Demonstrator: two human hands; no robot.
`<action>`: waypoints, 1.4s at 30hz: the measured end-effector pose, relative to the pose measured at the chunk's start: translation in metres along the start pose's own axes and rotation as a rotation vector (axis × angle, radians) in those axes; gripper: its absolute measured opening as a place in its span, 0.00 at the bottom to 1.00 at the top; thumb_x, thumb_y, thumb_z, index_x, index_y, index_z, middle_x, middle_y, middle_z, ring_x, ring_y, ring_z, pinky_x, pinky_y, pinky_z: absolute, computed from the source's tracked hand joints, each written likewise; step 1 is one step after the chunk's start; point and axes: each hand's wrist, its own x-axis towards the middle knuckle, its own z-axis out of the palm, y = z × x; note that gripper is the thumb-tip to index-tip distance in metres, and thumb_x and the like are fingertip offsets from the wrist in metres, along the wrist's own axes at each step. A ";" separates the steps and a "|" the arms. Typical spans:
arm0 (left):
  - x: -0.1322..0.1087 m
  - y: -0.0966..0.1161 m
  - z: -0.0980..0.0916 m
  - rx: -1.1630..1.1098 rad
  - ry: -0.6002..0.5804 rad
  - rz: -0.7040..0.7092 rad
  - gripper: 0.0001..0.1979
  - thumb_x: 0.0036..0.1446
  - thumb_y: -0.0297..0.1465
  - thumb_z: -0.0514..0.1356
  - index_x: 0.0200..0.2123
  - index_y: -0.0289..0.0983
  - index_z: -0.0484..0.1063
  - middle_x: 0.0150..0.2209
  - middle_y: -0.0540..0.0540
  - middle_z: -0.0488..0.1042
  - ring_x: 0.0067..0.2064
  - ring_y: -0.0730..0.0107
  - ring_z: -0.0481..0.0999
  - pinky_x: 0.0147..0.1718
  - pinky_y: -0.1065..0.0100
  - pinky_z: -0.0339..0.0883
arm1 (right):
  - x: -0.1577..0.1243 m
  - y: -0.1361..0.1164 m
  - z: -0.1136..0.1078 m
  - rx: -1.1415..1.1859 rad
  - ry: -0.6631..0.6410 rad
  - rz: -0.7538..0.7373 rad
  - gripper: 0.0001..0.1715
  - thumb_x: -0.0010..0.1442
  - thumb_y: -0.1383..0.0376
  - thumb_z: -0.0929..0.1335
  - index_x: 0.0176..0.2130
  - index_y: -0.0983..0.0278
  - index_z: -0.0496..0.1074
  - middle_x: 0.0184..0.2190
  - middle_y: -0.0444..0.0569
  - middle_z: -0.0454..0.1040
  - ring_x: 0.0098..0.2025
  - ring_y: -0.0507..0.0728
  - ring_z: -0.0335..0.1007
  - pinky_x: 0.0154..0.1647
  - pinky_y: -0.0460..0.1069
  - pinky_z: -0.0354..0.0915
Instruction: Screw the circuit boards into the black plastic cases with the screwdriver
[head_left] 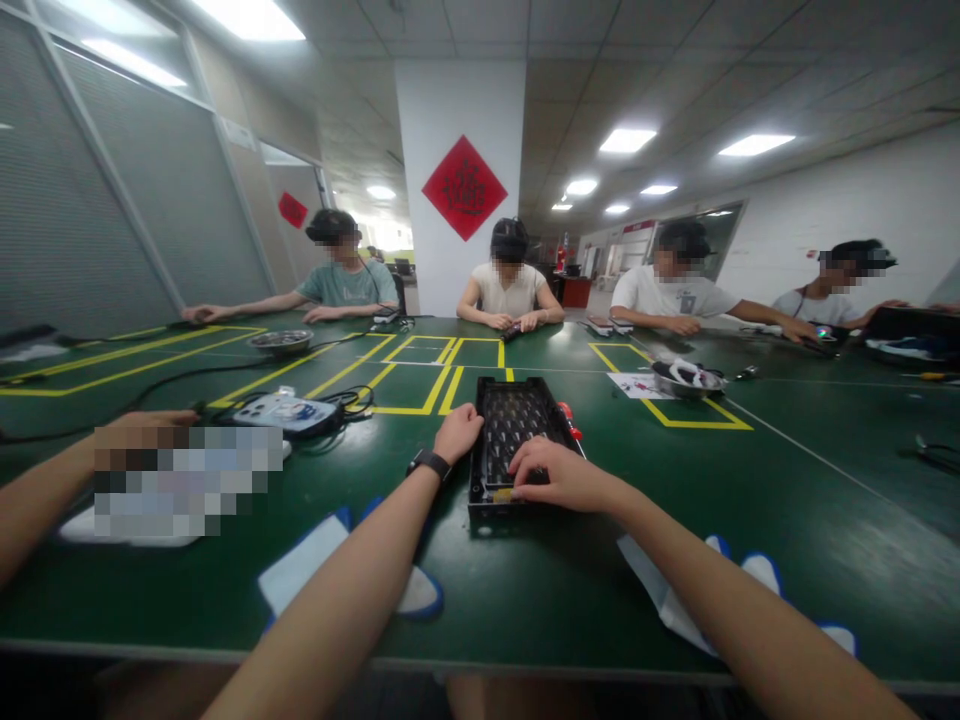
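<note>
In front of me lies a shallow black case (517, 412), its inside patterned with rows of small light pieces too blurred to name. My left hand (459, 434), with a dark watch (430, 463) on its wrist, is closed on the case's left edge. My right hand (551, 472) is over the near end, its fingers bent and thumb tip close to the index finger. By those fingertips is a small yellow piece (501, 495); whatever the fingers pinch is hidden. A red object (570, 420) sticks out beside the case's right side.
White-and-blue gloves (311, 560) lie under my left forearm, others (761, 575) by my right. A phone (285, 412) and cables lie left, near another person's arm (45, 480). Metal bowls (281, 342) (686, 380) stand farther off. Several people sit across the green table (525, 600).
</note>
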 end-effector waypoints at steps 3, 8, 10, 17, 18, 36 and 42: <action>0.001 -0.001 0.001 0.001 0.003 0.007 0.10 0.49 0.30 0.52 0.19 0.37 0.54 0.21 0.53 0.61 0.26 0.75 0.61 0.26 0.72 0.52 | 0.000 0.000 0.000 -0.005 -0.013 -0.005 0.11 0.54 0.59 0.67 0.32 0.64 0.75 0.39 0.49 0.72 0.44 0.55 0.63 0.49 0.51 0.58; 0.003 -0.003 0.003 0.001 0.006 0.015 0.10 0.48 0.29 0.52 0.19 0.37 0.54 0.20 0.53 0.60 0.25 0.75 0.60 0.26 0.72 0.50 | 0.000 -0.001 -0.001 -0.037 -0.045 -0.029 0.11 0.56 0.60 0.66 0.32 0.64 0.75 0.38 0.48 0.73 0.44 0.54 0.64 0.51 0.52 0.55; 0.004 -0.004 0.003 -0.002 0.005 0.019 0.10 0.48 0.29 0.52 0.19 0.37 0.53 0.20 0.53 0.59 0.25 0.75 0.60 0.26 0.72 0.50 | 0.000 0.000 -0.002 -0.032 -0.049 -0.023 0.11 0.55 0.60 0.66 0.32 0.64 0.75 0.39 0.49 0.72 0.45 0.55 0.63 0.49 0.51 0.57; 0.003 -0.005 0.002 -0.012 -0.006 0.031 0.10 0.48 0.30 0.51 0.19 0.37 0.53 0.19 0.53 0.59 0.25 0.75 0.60 0.25 0.72 0.50 | -0.001 0.003 -0.001 -0.026 -0.031 -0.005 0.11 0.55 0.60 0.67 0.32 0.64 0.75 0.40 0.49 0.72 0.45 0.55 0.63 0.48 0.50 0.58; 0.003 -0.005 0.002 -0.012 -0.006 0.032 0.10 0.49 0.30 0.51 0.19 0.37 0.52 0.19 0.53 0.59 0.25 0.75 0.60 0.25 0.72 0.50 | -0.001 0.003 -0.001 -0.027 -0.030 -0.004 0.11 0.55 0.60 0.67 0.32 0.64 0.75 0.40 0.49 0.72 0.45 0.55 0.63 0.48 0.51 0.58; 0.005 -0.005 0.003 0.010 -0.007 0.044 0.10 0.49 0.30 0.52 0.19 0.37 0.53 0.19 0.53 0.59 0.25 0.75 0.60 0.25 0.72 0.50 | -0.001 0.005 0.000 -0.027 -0.045 -0.038 0.11 0.55 0.59 0.67 0.32 0.63 0.76 0.39 0.48 0.73 0.44 0.54 0.64 0.50 0.51 0.57; 0.003 -0.003 0.002 0.010 -0.001 0.053 0.10 0.49 0.29 0.51 0.18 0.37 0.53 0.19 0.53 0.59 0.25 0.75 0.60 0.25 0.72 0.50 | -0.001 0.002 -0.002 -0.011 0.000 -0.046 0.10 0.54 0.60 0.67 0.33 0.64 0.75 0.39 0.48 0.73 0.43 0.54 0.65 0.50 0.50 0.56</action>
